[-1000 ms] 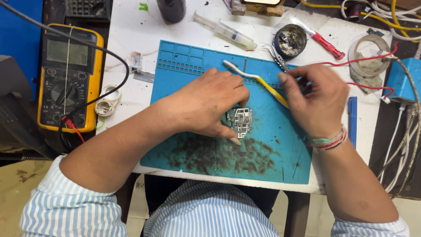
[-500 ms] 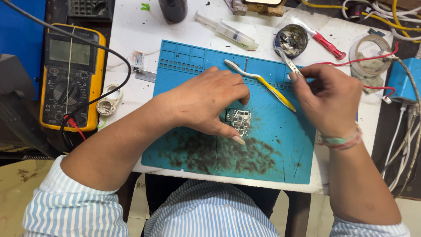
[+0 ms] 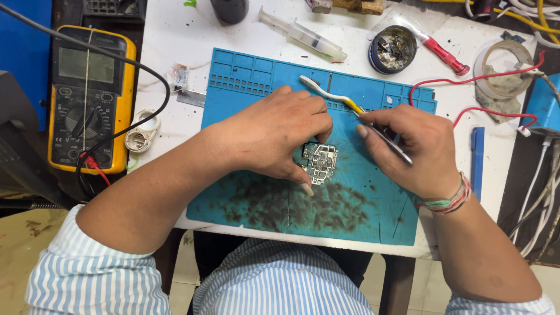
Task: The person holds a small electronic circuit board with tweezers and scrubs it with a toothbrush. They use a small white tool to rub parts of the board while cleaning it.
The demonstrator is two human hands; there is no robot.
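A small silver circuit board (image 3: 319, 163) lies on the blue work mat (image 3: 245, 93). My left hand (image 3: 280, 137) rests on the mat, its thumb and fingers pressing the board's left and upper edges. My right hand (image 3: 417, 151) is to the right of the board and grips metal tweezers (image 3: 389, 144), whose tip points up-left near a white and yellow toothbrush (image 3: 329, 96) lying on the mat. The lower part of the mat is smeared dark.
A yellow multimeter (image 3: 87, 99) with black and red leads sits at the left. A syringe (image 3: 303, 35), a round tin (image 3: 392, 49), a red-handled tool (image 3: 444, 55), a tape roll (image 3: 501, 67) and red wires (image 3: 466, 87) lie at the back. Cables hang at the right edge.
My right hand has come down from the round tin at the back to beside the board, with the tweezers in it. My left hand has stayed on the board.
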